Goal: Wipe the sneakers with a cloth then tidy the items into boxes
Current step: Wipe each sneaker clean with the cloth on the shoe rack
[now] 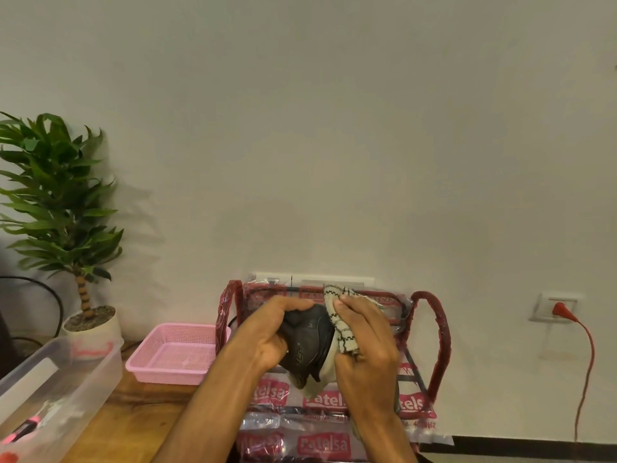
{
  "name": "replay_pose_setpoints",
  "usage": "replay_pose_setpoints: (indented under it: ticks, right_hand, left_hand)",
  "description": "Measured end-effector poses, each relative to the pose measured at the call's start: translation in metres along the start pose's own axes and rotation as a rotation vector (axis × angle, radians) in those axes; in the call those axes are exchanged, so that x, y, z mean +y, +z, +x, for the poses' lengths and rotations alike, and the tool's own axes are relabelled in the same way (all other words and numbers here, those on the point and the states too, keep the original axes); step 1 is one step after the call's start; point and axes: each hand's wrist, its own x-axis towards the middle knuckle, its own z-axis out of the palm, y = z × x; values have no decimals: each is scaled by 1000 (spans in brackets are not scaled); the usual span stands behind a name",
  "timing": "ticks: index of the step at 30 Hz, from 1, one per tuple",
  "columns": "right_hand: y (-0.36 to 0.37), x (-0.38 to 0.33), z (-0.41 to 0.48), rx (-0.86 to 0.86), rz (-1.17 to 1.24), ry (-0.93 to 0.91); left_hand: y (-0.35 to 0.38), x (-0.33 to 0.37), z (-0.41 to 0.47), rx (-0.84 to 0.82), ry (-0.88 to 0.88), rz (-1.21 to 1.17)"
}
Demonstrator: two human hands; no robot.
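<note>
Lower centre, I see the left hand (267,332) gripping a black sneaker (309,342) while the right hand (365,355) holds a checked cloth (338,307) against it, above a red-trimmed clear bag (439,332); a pink basket (167,375) sits just left.

I read the light as warm, even and moderately dim. The plant (56,195) throws a soft shadow to its right on the wall (334,128), so the light arrives from the left. The plastic bag (334,404) carries small glare patches on its creases. The clear tub (83,379) at lower left is smeared and out of focus, and wide-angle stretch distorts that corner. The sneaker (307,335) loses detail in its dark upper. The cloth (340,325) pattern reads slightly soft.
</note>
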Motion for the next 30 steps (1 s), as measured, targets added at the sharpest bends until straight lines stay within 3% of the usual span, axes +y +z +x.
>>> replay_pose_setpoints:
  ticks: [9, 15, 20, 26, 30]
  right_hand:
    - [-9, 4, 10, -41, -10, 140]
    - [-12, -14, 6, -201, -194, -24]
    - [-6, -15, 30, -201, -231, 111]
    - [-16, -15, 20, -256, -203, 18]
    - [-11, -13, 33, -220, -190, 121]
  left_hand:
    - [-7, -2, 0, -12, 249, 330]
    - [-3, -12, -4, -49, 441, 417]
    - [3, -26, -8, -112, 573, 523]
    - [4, -35, -9, -63, 665, 578]
    - [13, -39, -12, -52, 702, 591]
